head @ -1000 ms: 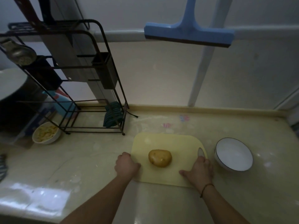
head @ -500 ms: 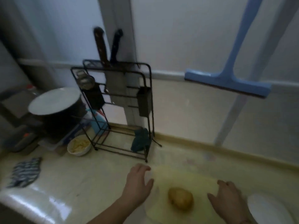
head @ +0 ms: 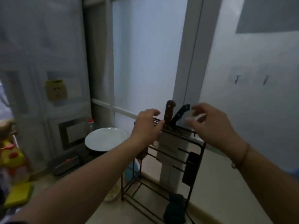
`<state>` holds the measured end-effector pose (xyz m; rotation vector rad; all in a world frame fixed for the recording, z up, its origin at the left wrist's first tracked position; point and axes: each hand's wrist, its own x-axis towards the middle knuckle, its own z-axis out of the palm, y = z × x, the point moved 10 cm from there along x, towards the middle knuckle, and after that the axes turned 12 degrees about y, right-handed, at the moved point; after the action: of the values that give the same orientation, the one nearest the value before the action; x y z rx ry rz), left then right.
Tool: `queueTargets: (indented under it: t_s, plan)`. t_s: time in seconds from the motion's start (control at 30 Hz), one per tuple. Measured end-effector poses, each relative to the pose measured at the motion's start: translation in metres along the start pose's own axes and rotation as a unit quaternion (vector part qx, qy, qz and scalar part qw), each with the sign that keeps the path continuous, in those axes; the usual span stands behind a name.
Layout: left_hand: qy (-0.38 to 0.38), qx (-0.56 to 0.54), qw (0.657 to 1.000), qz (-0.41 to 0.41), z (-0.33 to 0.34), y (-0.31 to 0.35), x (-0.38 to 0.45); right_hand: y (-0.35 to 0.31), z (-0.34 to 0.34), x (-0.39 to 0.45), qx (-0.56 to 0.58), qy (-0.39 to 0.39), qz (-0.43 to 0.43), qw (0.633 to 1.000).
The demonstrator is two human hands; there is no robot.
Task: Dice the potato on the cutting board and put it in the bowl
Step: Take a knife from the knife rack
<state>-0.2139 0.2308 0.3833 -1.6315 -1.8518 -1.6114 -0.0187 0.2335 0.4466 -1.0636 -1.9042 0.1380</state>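
At frame centre, two knives stand handle-up in the black rack (head: 196,143): the brown-handled knife (head: 169,113) near vertical, the black-handled knife (head: 180,114) leaning right. Left hand (head: 146,125) and right hand (head: 212,125) flank them, fingers loosely spread, holding nothing (potato out of view).

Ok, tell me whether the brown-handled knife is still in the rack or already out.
In. The brown-handled knife stands handle-up in the rack; neither the left hand nor the right hand grips it.

Two knives (head: 174,116) stand in the rack (head: 179,143), plate (head: 105,139) to its left
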Motion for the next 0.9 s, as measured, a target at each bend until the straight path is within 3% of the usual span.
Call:
queueTargets:
  t_s: [0.07, 0.17, 0.3, 0.63, 0.77, 0.9]
  plan:
    - [-0.042, 0.031, 0.998, -0.039, 0.014, -0.014, 0.013, -0.011, 0.025, 0.034, -0.011, -0.023, 0.002, 1.000]
    - [-0.105, 0.088, 0.990, -0.028, 0.039, -0.022, 0.015, -0.010, 0.066, 0.062, -0.042, -0.083, 0.027, 0.995]
    - [-0.109, 0.091, 0.990, -0.006, 0.056, -0.027, 0.012, -0.002, 0.106, 0.068, -0.089, -0.143, 0.020, 0.986]
    - [-0.102, 0.011, 0.994, -0.037, 0.058, -0.030, 0.021, 0.009, 0.105, 0.078, 0.019, -0.034, 0.046, 0.998]
    - [-0.103, -0.034, 0.994, -0.012, 0.048, -0.010, 0.036, 0.003, 0.050, 0.096, 0.103, 0.048, 0.049, 0.992]
    - [-0.096, -0.069, 0.993, -0.003, 0.041, 0.007, 0.053, 0.001, -0.023, 0.106, 0.228, 0.118, 0.069, 0.964]
